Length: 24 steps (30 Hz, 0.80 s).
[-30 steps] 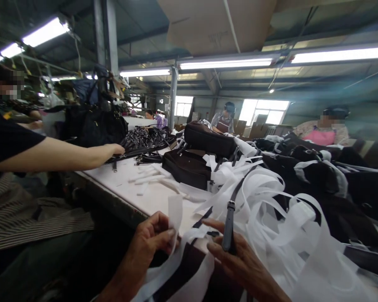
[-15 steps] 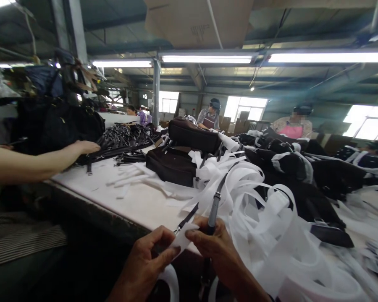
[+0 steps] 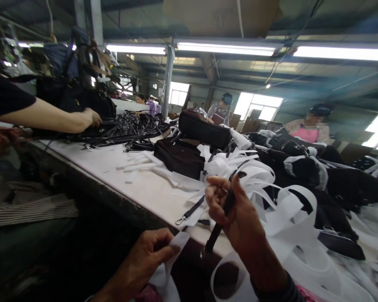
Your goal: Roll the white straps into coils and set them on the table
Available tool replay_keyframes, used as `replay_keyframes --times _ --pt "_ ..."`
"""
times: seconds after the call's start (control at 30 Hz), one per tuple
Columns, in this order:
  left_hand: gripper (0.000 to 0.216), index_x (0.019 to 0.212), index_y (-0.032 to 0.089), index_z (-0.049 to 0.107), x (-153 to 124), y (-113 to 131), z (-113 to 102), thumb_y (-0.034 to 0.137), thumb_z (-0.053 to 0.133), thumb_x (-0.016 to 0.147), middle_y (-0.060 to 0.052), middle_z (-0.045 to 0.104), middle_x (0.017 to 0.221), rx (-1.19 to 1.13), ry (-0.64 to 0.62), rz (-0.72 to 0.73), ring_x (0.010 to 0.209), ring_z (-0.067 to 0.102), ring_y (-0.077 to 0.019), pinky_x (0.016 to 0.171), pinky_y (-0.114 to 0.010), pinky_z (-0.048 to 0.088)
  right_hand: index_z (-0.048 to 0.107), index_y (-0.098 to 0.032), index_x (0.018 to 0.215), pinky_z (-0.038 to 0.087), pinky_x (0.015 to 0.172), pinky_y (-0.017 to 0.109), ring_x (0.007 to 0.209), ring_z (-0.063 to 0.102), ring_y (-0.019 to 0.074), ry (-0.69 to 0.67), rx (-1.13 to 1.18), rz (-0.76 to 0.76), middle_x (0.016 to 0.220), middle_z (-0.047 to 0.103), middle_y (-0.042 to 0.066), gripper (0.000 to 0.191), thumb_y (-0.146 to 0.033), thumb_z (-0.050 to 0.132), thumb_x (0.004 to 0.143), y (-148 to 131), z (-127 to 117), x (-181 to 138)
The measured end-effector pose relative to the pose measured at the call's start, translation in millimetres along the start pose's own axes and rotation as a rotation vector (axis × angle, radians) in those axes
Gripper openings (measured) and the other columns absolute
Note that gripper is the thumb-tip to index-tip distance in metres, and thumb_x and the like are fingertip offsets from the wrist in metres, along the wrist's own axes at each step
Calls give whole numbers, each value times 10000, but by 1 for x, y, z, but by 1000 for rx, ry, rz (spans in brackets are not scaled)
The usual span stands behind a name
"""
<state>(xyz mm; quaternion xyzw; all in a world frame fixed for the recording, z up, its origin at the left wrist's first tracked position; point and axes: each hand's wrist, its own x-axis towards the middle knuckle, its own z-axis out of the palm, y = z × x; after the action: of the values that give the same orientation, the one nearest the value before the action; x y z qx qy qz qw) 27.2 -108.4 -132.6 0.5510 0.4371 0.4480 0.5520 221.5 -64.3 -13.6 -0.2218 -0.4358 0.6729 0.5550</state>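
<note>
My left hand (image 3: 149, 253) pinches the end of a white strip (image 3: 180, 240) between thumb and fingers, below the table's front edge. Raised over that edge, my right hand (image 3: 244, 222) has its fingers curled around a black strap (image 3: 214, 237) that hangs down at a slant, with metal at its lower end. Between the hands, another dark strap with a metal snap hook (image 3: 182, 219) lies at the table edge on white material. A large tangle of white strips (image 3: 290, 218) is heaped just right of my right hand.
Dark bags (image 3: 179, 157) stand on the white table (image 3: 141, 195), with more piled at the right. Black straps with metal hooks (image 3: 145, 123) are heaped at the back left. A co-worker's arm (image 3: 59, 117) reaches in from the left. Other people work farther back.
My right hand has risen away from my left with the black strap and let go of the white strip. My left hand still holds the strip. The co-worker's arm has shifted.
</note>
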Motion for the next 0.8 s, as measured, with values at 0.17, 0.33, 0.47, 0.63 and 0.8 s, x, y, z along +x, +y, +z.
replay_keyframes --times 0.17,0.33,0.47,0.63,0.8 --pt "296 675 145 630 -10 -10 0 397 754 770 15 558 652 50 2 -44 626 463 -130 577 -223 339 705 -139 924 245 366 144 449 366 55 -18 28 -56 697 604 29 522 -583 452 1034 -25 34 13" --pt "256 708 139 660 -10 -17 4 369 748 776 7 588 669 -20 -41 -23 639 486 -135 595 -229 350 712 -158 892 230 358 145 437 349 49 -1 9 -78 702 597 25 518 -591 462 1029 -21 48 15" --pt "258 715 142 668 -11 -17 6 370 768 783 2 605 693 -110 -69 -18 662 510 -139 621 -231 379 707 -147 911 224 356 141 434 348 44 -7 25 -61 703 598 26 489 -593 529 1000 -12 45 15" --pt "278 690 138 657 -7 -18 9 367 801 750 20 555 648 -189 -80 -40 611 452 -116 572 -219 329 704 -137 931 237 354 135 445 363 49 13 51 -48 715 606 32 466 -560 525 1010 -3 38 15" --pt "216 763 140 728 0 -16 10 337 817 764 5 606 707 -268 -162 14 670 507 -130 637 -224 382 705 -139 938 236 356 133 451 350 47 20 59 -66 724 611 29 432 -555 594 971 2 32 17"
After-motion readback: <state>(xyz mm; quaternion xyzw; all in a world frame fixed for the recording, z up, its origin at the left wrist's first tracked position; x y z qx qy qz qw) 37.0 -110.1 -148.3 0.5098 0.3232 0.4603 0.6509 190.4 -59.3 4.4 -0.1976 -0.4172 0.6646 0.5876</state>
